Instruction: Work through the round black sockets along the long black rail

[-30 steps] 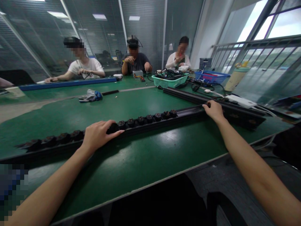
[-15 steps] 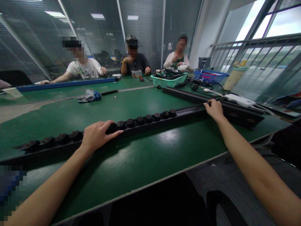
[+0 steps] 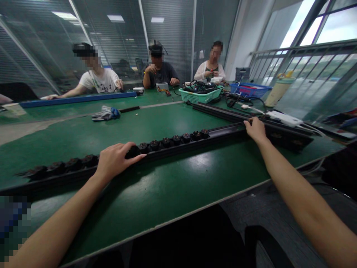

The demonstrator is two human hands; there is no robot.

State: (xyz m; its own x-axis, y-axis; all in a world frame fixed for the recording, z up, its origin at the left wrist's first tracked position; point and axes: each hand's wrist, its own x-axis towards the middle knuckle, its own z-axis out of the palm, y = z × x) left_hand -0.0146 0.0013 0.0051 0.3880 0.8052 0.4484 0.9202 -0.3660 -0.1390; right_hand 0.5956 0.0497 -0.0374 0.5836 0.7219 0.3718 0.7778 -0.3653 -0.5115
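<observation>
A long black rail (image 3: pixel 178 149) lies slantwise across the table, with several round black socket-like modules (image 3: pixel 154 144) standing in a row along it. My left hand (image 3: pixel 115 158) grips the rail near its middle, thumb on the near side and fingers over the top among the modules. The part under the palm is hidden. At the rail's right end, where its channel (image 3: pixel 227 128) is bare, my right hand (image 3: pixel 255 129) is closed with thumb and fingers pinching the tip. That end sits close to other black rails (image 3: pixel 284 139).
A green basket of cables (image 3: pixel 199 97), a blue basket (image 3: pixel 249 91), a white power strip (image 3: pixel 284 118) and a tumbler (image 3: pixel 279 91) stand at the back right. Grey-blue gloves (image 3: pixel 106 114) lie beyond the rail. Three co-workers sit across the table, one by a blue bar (image 3: pixel 80 99).
My right hand has shifted slightly to the right at the rail's end. My left hand and the rail look unmoved. The co-worker at far right now has both hands together around something red.
</observation>
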